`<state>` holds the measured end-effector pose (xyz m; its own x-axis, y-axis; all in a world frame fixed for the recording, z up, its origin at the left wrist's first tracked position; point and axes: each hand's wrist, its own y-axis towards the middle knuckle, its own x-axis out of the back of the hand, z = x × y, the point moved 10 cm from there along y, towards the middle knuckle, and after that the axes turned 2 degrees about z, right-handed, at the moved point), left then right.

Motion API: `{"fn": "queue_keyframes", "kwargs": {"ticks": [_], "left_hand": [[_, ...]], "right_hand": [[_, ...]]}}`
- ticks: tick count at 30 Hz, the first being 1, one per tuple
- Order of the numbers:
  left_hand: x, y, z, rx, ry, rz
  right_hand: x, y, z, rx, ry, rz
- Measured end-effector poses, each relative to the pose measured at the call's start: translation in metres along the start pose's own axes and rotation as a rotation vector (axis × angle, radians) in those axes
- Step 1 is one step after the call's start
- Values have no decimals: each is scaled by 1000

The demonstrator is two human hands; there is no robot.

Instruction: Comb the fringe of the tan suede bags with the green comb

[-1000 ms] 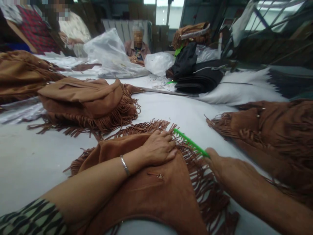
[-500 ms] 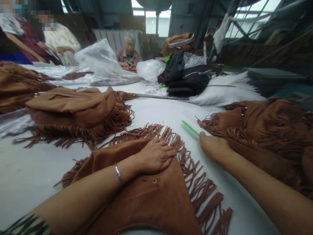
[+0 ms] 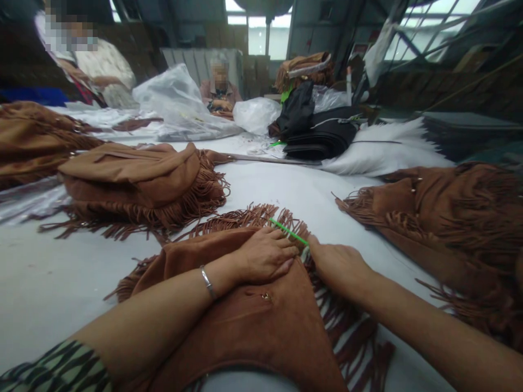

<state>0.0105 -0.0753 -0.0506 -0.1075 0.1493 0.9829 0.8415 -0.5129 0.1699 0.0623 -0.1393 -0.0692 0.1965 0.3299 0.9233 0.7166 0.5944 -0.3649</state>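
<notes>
A brown suede-like bag (image 3: 253, 332) with long fringe lies flat on the white table, a small zip pull (image 3: 266, 296) showing on its face. My left hand (image 3: 267, 256) rests flat on its upper part, fingers stretched out over the material. Close beside it, my right hand (image 3: 337, 267) is closed on a thin, stiff green strip (image 3: 288, 231), whose exact kind I cannot make out. The strip points up and left across the fringe (image 3: 261, 213), just beyond my left fingertips. My right hand hides part of the fringe at the bag's right edge.
Other fringed brown bags lie left (image 3: 134, 174) and right (image 3: 457, 218). Farther back are clear plastic bags (image 3: 171, 100), folded black material (image 3: 318, 139) and a fluffy white piece (image 3: 392, 149). People sit or stand behind the white table (image 3: 281, 185).
My right hand has moved left with the green strip, from the bare table to the fringe beside my left hand. My left hand stays on the bag; the view has shifted slightly.
</notes>
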Motion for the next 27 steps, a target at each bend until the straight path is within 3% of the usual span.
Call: {"fn": "queue_keyframes", "kwargs": {"ticks": [6, 8, 10, 12, 14, 17, 19, 22, 27], "left_hand": [[-2, -2, 2, -51, -18, 57], [-4, -3, 4, -49, -34, 63], [-3, -3, 5, -50, -77, 45], [-1, -2, 2, -83, -122, 3], [1, -3, -3, -137, -138, -42], [0, -4, -12, -199, -101, -76], [-2, -6, -14, -216, -73, -83], [0, -8, -16, -228, -100, -85], [-1, -7, -13, -187, -143, -22]], "right_hand": [[15, 53, -100, -266, 80, -31], [17, 49, -126, -342, 168, 0], [16, 26, -135, -384, 259, 15], [16, -11, -119, -344, 301, -21], [11, -52, -81, -228, 257, -59], [-17, -98, -12, -57, 136, 50], [-30, -109, 15, -27, 85, 110], [-29, -96, 17, -87, -28, 105], [-23, -51, -28, -198, -75, 49]]}}
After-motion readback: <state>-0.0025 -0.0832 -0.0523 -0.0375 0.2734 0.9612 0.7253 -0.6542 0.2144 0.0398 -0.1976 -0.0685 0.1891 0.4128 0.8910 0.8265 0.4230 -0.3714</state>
